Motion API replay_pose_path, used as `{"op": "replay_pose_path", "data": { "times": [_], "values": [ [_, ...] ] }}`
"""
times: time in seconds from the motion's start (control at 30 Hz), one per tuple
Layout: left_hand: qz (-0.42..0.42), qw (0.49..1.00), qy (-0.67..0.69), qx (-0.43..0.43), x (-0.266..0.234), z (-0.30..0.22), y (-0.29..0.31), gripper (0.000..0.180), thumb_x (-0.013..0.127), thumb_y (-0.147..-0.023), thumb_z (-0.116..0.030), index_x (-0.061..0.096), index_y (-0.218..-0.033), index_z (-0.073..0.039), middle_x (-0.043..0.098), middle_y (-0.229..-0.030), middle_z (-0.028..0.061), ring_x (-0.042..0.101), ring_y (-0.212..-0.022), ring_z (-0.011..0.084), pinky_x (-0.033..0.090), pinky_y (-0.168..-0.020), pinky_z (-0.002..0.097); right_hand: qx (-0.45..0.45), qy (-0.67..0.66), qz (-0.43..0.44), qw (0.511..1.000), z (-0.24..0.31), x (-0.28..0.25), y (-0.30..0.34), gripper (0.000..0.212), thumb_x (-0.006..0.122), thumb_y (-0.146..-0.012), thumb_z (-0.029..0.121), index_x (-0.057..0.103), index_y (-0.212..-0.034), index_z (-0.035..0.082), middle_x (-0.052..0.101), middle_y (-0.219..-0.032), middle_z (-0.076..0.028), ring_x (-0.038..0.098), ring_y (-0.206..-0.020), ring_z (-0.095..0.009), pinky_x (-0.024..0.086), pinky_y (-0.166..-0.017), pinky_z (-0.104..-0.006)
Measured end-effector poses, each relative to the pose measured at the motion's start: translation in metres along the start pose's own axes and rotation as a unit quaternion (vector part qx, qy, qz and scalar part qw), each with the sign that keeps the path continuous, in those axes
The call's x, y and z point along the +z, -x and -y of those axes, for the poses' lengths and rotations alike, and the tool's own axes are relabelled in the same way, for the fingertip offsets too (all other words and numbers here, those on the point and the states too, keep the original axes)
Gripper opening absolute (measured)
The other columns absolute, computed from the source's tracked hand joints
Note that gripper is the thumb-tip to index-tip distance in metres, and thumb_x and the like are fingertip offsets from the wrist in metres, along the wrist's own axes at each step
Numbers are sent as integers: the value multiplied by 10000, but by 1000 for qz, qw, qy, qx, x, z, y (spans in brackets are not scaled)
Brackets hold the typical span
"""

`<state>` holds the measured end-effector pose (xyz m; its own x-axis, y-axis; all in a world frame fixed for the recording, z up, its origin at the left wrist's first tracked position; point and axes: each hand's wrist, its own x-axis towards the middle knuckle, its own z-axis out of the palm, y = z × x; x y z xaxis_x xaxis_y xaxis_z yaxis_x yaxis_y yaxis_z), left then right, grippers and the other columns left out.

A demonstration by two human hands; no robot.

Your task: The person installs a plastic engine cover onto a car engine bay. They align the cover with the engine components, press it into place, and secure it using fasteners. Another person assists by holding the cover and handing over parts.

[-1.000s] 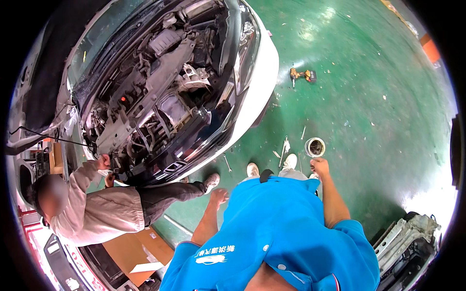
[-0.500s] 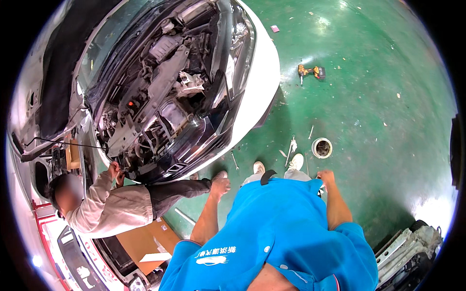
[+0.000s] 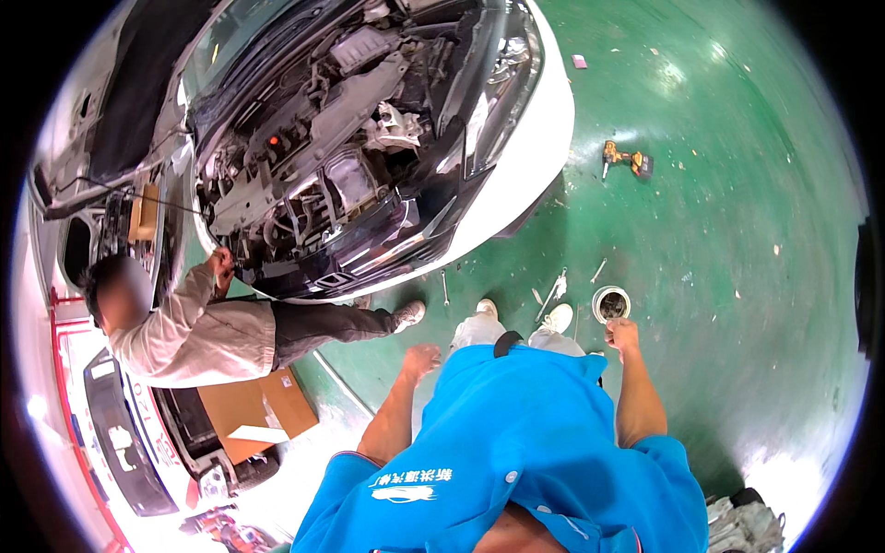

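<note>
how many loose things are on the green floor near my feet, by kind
long thin metal hand tools: 4
round white container with dark inside: 1
yellow and black cordless drill: 1
small pink block: 1
total: 7

green floor (image 3: 737, 184) bears a cordless drill (image 3: 625, 160), round tin (image 3: 610, 303), loose hand tools (image 3: 553, 293), flattened cardboard (image 3: 258, 412).

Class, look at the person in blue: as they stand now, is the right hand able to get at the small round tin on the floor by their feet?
Probably not without bending. The right hand hangs at the standing person's side, over the tin but apart from it. Nothing lies between them.
</note>
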<state>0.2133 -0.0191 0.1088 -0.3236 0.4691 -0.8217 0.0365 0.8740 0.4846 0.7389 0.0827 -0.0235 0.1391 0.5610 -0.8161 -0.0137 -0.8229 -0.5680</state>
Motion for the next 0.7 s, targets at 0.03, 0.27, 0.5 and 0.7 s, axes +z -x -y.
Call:
{"op": "replay_pose_path", "data": {
  "times": [0.03, 0.27, 0.5, 0.7],
  "values": [
    [-7, 1000, 7, -2, 0, 2, 1, 251, 684, -902, -222, 705, -1034, -9, 704, -895, 87, 663, -715, 173, 501, -577, 273, -7, 12, 4, 1000, 6, 1, 0, 71, 659, -890, 103, 653, -851, 43, 629, -736, -55, 593, -588, -165, 450, -504, -292],
    [39, 997, -54, 39, -12, 49, -22, 205, 656, -926, -203, 710, -1003, -21, 710, -898, 76, 676, -724, 185, 531, -597, 291, -4, 70, 49, 996, 6, 7, -16, 119, 681, -907, 163, 677, -884, 46, 659, -763, -62, 609, -598, -176, 491, -529, -314],
    [60, 998, -2, -34, -7, 36, -55, 146, 551, -931, -82, 696, -949, -73, 689, -919, 58, 680, -756, 156, 536, -590, 283, 16, 39, 25, 999, 48, 35, 17, 66, 633, -872, 97, 661, -863, 39, 572, -690, -56, 551, -535, -162, 411, -456, -287],
    [126, 989, -50, 56, -31, 48, -137, 122, 556, -891, -90, 636, -980, -65, 635, -859, 55, 629, -684, 202, 498, -558, 300, -6, 113, -18, 993, 83, 59, 21, 134, 658, -912, 178, 696, -940, 53, 675, -772, -56, 618, -612, -169, 481, -537, -307]
  ]
}}
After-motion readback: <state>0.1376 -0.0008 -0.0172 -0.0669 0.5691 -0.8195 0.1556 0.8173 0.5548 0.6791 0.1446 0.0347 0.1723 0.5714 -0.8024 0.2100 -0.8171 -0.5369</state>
